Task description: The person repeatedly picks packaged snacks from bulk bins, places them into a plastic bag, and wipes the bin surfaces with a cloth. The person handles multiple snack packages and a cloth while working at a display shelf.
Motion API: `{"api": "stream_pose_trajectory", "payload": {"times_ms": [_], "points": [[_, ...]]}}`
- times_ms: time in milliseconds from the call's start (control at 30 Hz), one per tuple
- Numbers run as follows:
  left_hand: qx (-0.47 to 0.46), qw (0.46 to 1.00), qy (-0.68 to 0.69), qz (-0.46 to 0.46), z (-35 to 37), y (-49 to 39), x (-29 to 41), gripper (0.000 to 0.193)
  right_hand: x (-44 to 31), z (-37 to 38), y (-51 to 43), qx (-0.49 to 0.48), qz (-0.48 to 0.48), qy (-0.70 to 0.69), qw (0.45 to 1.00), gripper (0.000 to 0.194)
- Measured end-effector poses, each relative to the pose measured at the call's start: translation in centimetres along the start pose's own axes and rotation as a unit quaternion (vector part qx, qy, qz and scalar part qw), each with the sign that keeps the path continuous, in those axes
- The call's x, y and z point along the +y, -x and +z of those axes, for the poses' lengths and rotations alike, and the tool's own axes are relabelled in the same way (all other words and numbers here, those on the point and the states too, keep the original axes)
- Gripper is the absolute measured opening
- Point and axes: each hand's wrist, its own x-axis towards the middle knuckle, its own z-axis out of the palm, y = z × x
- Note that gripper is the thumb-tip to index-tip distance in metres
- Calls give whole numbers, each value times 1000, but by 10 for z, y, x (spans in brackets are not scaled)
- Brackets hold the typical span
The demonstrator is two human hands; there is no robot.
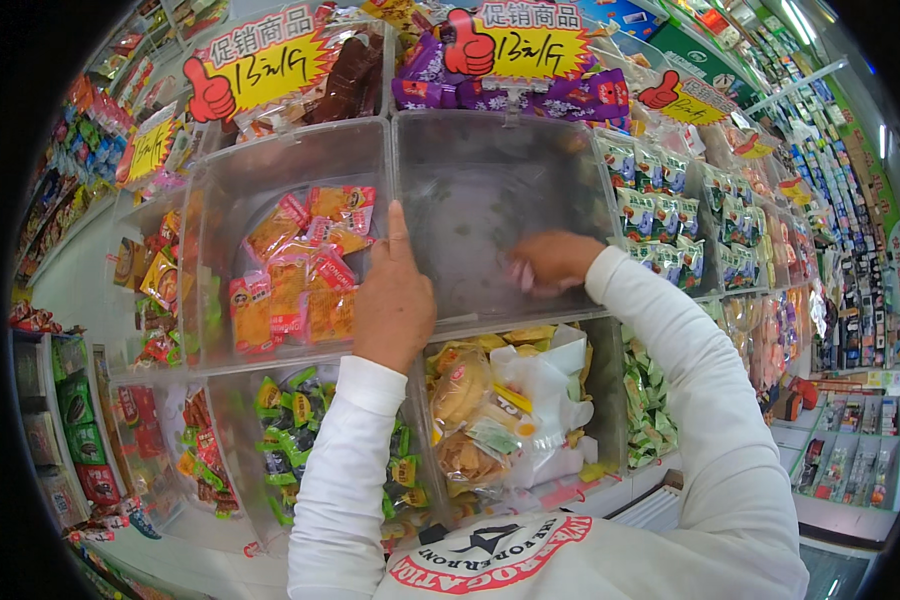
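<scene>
My left hand (pixel 397 300) rests on the divider between two clear plastic bins, its index finger pointing along the divider and nothing seen in its grasp. To its left, the neighbouring bin (pixel 214 172) holds several snack packets (pixel 285 281) in pink and orange wrappers. My right hand (pixel 551 262) is blurred inside the dark-bottomed bin (pixel 465 202); something pale pink or white shows at its fingers, but I cannot tell whether it is held. Greenish marks show on that bin's bottom. Below lies a bin with bagged snacks (pixel 461 382) and a crumpled white plastic bag (pixel 547 375).
Green-and-white packets (pixel 656 202) fill the bin to the right. Purple packets (pixel 540 94) lie behind, under price signs (pixel 517 41) on clips. Green and black wrapped sweets (pixel 296 420) sit at lower left. A glass display case (pixel 847 450) stands at far right.
</scene>
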Motion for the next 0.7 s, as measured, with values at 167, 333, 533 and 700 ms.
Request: {"api": "stream_pose_trajectory", "payload": {"times_ms": [167, 333, 533, 700], "points": [[7, 1000, 17, 11, 1, 0, -10, 87, 34, -36, -67, 488, 100, -339, 798, 14], [6, 999, 17, 26, 2, 0, -1, 86, 6, -22, -166, 594, 102, -688, 404, 32], [21, 999, 5, 43, 9, 0, -3, 85, -69, -34, -178, 413, 16, -812, 413, 35], [17, 1000, -10, 18, 5, 0, -7, 81, -94, -35, -143, 366, 33, -652, 663, 25]]}}
